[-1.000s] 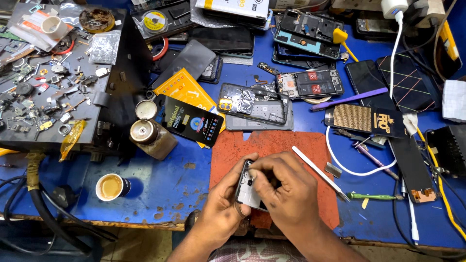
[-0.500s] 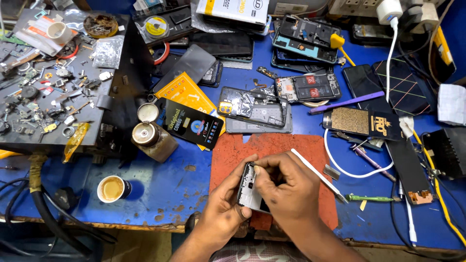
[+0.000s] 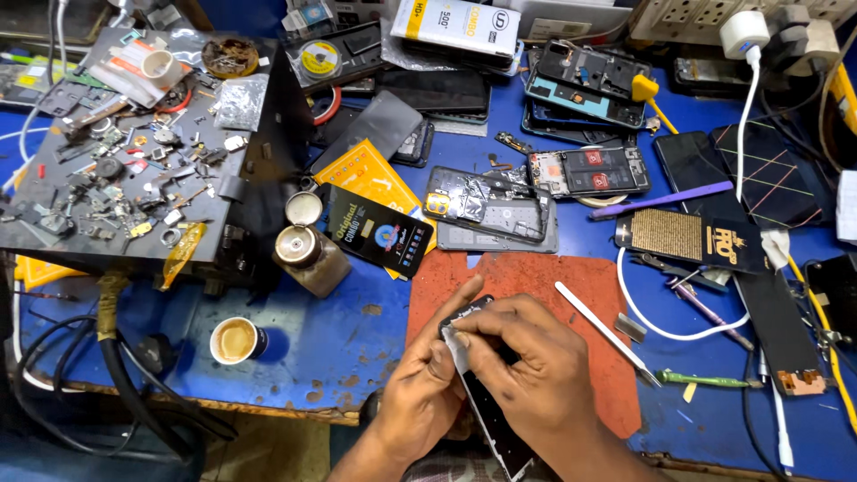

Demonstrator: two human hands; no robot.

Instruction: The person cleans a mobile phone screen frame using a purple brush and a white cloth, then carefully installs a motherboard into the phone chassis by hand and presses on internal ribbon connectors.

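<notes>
Head view: phone frame [image 3: 486,411], dark, slim, held edge-up over the near edge of the red work mat [image 3: 580,286]. Long axis runs from upper left, far end near the mat's middle, down to lower right, near end toward the table's front edge. Far corner tilts up and away from the person.

Left hand [image 3: 424,402] sits on the left side of the frame, fingers curled around its long edge, thumb pressed against the upper corner. Right hand [image 3: 536,375] covers the frame from above and right, fingers bent and pressed together, fingertips pinching at the top corner beside the left thumb. Most of the frame's middle is hidden under the right hand.

White spudger [image 3: 605,332] lies on the mat just right of the right hand, apart from it.

Containers: small paper cup [image 3: 236,341] on the blue table [image 3: 339,348], left of the hands, holds a light brown drink. Capped brown bottle [image 3: 308,254] stands beyond it; contents cannot be told.
</notes>
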